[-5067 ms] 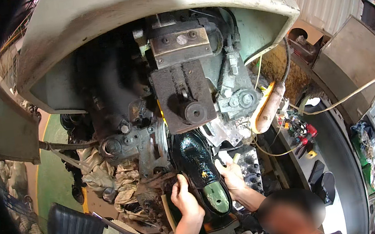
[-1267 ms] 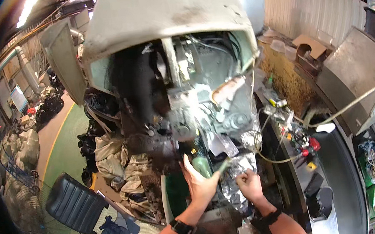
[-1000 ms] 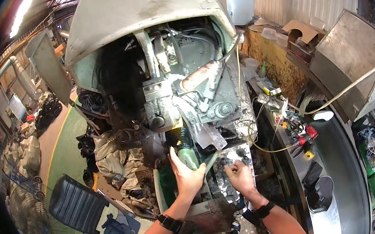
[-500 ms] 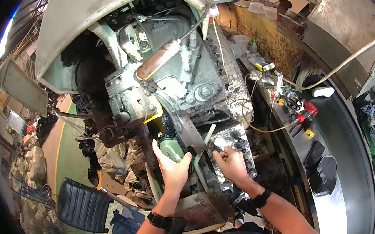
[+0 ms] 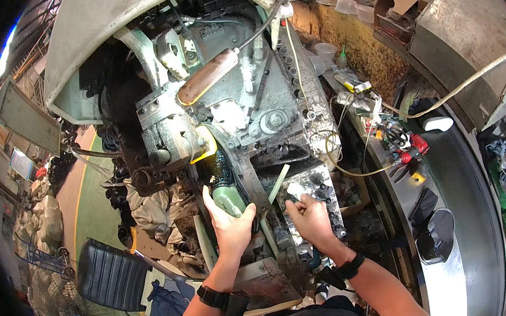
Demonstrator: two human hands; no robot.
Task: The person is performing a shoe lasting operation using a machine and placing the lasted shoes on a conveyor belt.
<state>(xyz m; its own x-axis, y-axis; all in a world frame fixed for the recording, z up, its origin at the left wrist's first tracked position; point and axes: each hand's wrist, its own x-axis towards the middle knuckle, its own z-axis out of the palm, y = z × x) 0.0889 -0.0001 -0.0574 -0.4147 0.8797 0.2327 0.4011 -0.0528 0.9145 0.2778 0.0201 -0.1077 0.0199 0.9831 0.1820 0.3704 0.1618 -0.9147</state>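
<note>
My left hand (image 5: 233, 231) is wrapped round the green end of what looks like a shoe last (image 5: 229, 199), its thumb on the right and its fingers on the left. Dark, glossy material, apparently a shoe upper (image 5: 219, 169), covers the far part, which meets a yellow curved piece (image 5: 207, 145) in the machine (image 5: 167, 133). My right hand (image 5: 313, 222) is closed, thumb against curled fingers, over a metal panel (image 5: 318, 182) with dark knobs. Whatever the fingers hold is hidden. A pale green bar (image 5: 278, 183) slants up between the hands.
A wooden-handled tool (image 5: 208, 76) hangs over the machine on a cable. To the right, a bench (image 5: 384, 175) bears a red tool (image 5: 413, 148), cables and dark pouches. A black chair (image 5: 112, 274) stands on the left, near heaped cloth bags (image 5: 147, 209). A pale hose (image 5: 462, 96) crosses the right side.
Both hands stay in nearly the same places, the left still round the green last. More of the pale green bar's length shows between them. The machine appears shifted slightly left in the picture.
</note>
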